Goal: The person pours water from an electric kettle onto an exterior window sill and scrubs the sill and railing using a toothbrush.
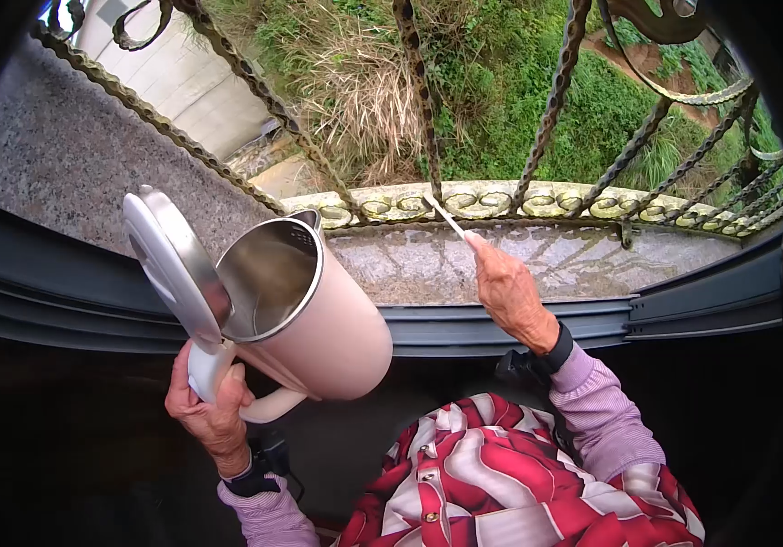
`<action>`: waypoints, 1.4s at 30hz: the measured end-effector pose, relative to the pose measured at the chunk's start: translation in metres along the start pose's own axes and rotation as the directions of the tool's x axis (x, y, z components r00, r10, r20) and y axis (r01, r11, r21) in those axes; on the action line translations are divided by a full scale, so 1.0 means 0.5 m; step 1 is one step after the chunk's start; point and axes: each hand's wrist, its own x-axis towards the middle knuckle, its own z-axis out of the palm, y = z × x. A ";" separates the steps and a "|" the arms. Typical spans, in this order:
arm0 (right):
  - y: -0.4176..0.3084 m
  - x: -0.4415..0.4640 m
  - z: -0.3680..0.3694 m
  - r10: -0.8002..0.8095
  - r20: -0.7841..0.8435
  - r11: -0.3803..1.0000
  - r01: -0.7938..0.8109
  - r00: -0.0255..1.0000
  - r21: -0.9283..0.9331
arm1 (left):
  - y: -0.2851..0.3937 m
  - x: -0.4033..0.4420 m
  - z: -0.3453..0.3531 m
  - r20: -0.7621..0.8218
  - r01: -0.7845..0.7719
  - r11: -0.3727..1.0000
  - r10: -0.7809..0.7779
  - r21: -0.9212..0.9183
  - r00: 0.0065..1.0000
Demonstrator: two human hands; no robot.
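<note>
My left hand [209, 401] is closed around the handle of a pale pink electric kettle [341, 319]. The kettle leans to one side with its lid [173, 260] swung up, so the steel inside shows; some cloudy, brownish liquid or staining appears at the bottom. In my right hand [512, 290] a thin white stick [446, 217] is pinched, pointing away toward the railing. Its far tip overlaps the patterned lower rail; whether it touches the metal I cannot tell. What kind of tool it is does not show clearly.
A twisted metal railing [428, 109] curves around the ledge. Wet stone [492, 264] lies between it and the dark window track [501, 328]. Grey speckled stone [72, 155] extends at the left. Beyond the bars are plants [483, 109] and a pale wall [200, 91].
</note>
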 end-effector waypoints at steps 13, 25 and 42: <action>-0.015 0.038 0.008 0.004 -0.017 0.998 -0.003 1.000 0.060 | 0.109 0.053 0.108 0.137 0.064 0.971 -0.097 0.229 0.986; -0.011 0.038 -0.005 0.011 -0.001 0.995 -0.011 1.000 0.096 | 0.140 0.086 0.171 0.240 -0.009 0.890 -0.113 0.455 0.964; -0.005 0.041 -0.015 -0.012 -0.019 0.988 0.015 1.000 0.152 | 0.170 0.126 0.198 0.384 -0.140 0.787 -0.131 0.601 0.914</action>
